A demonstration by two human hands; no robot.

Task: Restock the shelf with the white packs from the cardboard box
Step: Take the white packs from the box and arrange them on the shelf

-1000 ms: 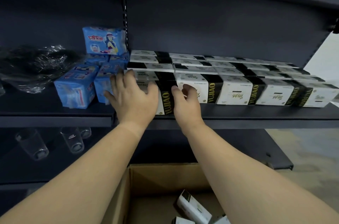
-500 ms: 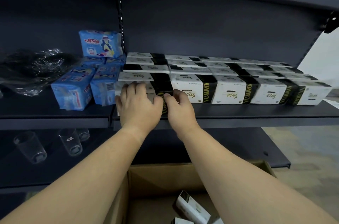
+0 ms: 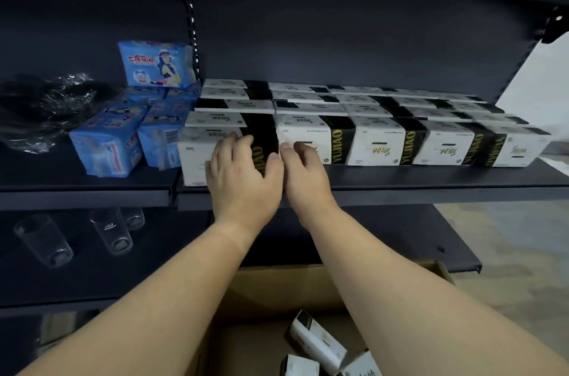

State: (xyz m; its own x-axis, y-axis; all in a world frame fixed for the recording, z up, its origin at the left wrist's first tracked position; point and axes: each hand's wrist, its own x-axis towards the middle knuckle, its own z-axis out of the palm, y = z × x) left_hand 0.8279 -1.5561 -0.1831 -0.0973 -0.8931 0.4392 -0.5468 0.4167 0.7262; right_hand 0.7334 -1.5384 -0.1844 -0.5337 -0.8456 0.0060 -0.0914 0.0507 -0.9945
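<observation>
Dark metal shelf (image 3: pixel 400 183), head-down view. The front-left white pack (image 3: pixel 197 157) sits at the shelf's front edge, proud of the front row (image 3: pixel 378 144), which runs off to the right. My left hand (image 3: pixel 241 178) lies flat on its face, fingers straight, pressing. My right hand (image 3: pixel 304 172) is at its right end, fingers bent against the next pack; cannot tell if it grips anything.

Change over the last second: both hands have slid lower and closer together on that pack, and it has shifted a bit. My read: I'm squaring it up, not yet flush.

More packs (image 3: pixel 317 341) remain in the cardboard box (image 3: pixel 277 292) below, so restocking isn't done.

Around: blue packets (image 3: pixel 107 147) touch or sit just beside the pack's left side, limiting leftward room. Crumpled plastic wrap (image 3: pixel 46 107) far left. Clear glasses (image 3: pixel 112 234) on the shelf below, out of the way.
</observation>
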